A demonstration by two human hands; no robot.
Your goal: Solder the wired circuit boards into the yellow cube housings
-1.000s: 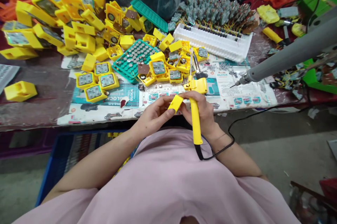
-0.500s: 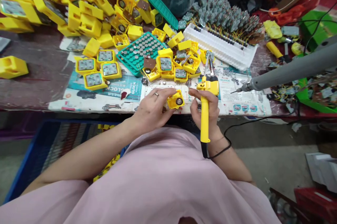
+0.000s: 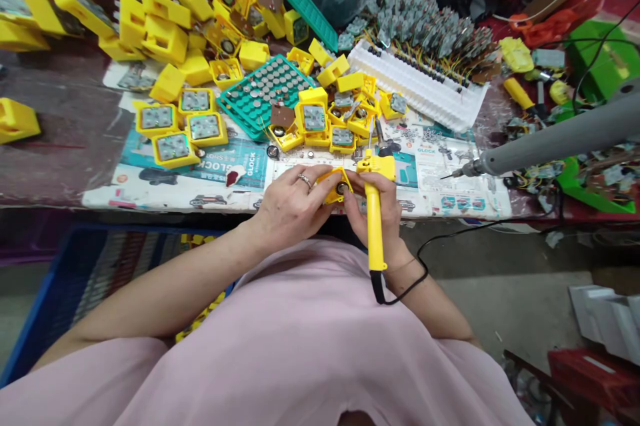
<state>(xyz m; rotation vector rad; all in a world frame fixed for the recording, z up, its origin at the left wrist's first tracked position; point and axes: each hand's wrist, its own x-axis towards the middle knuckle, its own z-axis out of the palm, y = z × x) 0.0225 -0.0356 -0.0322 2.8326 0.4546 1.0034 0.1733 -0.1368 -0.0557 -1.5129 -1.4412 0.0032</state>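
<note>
left hand (image 3: 295, 203) curled round small yellow casing (image 3: 338, 187), fingers nearly closed. right hand (image 3: 380, 203) touches casing too, yellow soldering iron (image 3: 374, 219) held in partly closed grip.

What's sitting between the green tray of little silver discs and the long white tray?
Loose yellow plastic pieces lie between the green tray of discs and the white tray, in the head view.

Cluttered assembly workshop, heaped yellow housings (image 3: 165, 39), wired circuit boards (image 3: 430, 33), overhanging gray screwdriver (image 3: 555, 136)
</note>
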